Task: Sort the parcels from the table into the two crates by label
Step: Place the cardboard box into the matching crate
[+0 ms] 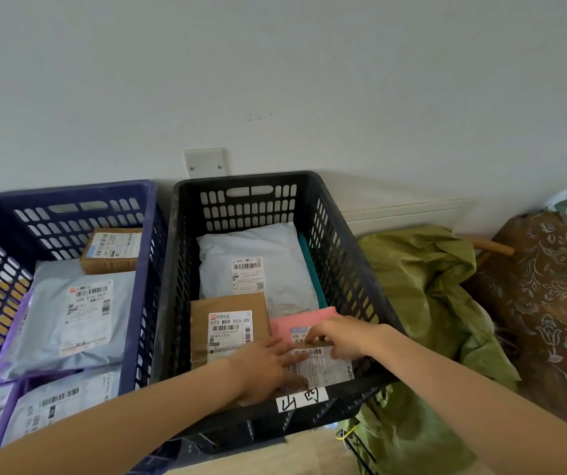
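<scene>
Nearest, two bare forearms reached into a black slotted plastic crate [343, 241], whose near rim carried a white handwritten tag [302, 399]. The left hand [265, 370] lay on a flat brown parcel [324, 368] with a white printed label at the crate's near end. Its grip was wide, with fingers straight and pressed flat on the label. The right hand [342, 337] had its grip closed on the same parcel, fingers curled over the far edge and thumb on the label. Just beyond lay a brown cardboard parcel [230, 303] on the left and a pink mailer [309, 317] on the right, partly under the right hand. Farther in, a pale grey plastic mailer [258, 252] filled the far end, with a teal item [311, 269] along the right wall. Just beside the black crate, on the left, stood a dark blue slotted plastic crate [138, 286]. It held grey plastic mailers [69, 320] and, at its far end, a small brown box [112, 250]. To the right lay an olive-green bag [422, 286] and brown patterned fabric [549, 303]. Behind everything rose a white wall [275, 80] with a blank cover plate [205, 162].
</scene>
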### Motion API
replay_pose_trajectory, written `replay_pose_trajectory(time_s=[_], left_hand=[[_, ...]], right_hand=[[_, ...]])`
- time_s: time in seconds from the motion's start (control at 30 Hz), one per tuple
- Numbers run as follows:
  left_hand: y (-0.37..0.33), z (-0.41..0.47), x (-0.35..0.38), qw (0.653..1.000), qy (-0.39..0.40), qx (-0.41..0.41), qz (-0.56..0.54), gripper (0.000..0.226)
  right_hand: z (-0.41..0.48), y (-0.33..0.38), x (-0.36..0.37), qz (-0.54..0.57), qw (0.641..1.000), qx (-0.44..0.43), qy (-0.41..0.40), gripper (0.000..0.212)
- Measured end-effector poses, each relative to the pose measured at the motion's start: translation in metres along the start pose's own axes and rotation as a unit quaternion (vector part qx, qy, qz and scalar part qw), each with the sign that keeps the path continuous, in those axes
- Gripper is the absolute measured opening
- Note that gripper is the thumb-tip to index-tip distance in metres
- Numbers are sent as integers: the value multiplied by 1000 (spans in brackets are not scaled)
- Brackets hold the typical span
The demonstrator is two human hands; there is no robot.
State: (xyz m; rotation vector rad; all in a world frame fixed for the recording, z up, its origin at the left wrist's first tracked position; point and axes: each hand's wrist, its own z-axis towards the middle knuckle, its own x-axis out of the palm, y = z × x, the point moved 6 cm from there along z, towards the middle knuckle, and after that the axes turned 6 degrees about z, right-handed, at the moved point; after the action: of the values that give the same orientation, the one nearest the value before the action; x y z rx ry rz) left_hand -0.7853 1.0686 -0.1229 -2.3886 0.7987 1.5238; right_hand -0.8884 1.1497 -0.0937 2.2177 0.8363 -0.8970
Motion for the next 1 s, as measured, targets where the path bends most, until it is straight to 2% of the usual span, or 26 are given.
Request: replay_pose_trajectory(time_s=[0.37, 0.53, 0.77, 1.0], left_hand=[[5, -14, -13, 999, 19, -32, -23, 60], [21, -39, -23, 994, -32, -91, -47, 60], [62, -87, -38, 970, -45, -231, -68, 55], [75, -155, -39, 896, -114, -403, -146, 50]], right_hand=[[19, -6, -5, -25, 997, 28, 69, 67], [18, 8, -25, -33, 993, 18, 115, 63], [35, 46, -84, 113, 991, -66, 0, 50], [52, 112, -105, 215, 953, -197, -86, 38]])
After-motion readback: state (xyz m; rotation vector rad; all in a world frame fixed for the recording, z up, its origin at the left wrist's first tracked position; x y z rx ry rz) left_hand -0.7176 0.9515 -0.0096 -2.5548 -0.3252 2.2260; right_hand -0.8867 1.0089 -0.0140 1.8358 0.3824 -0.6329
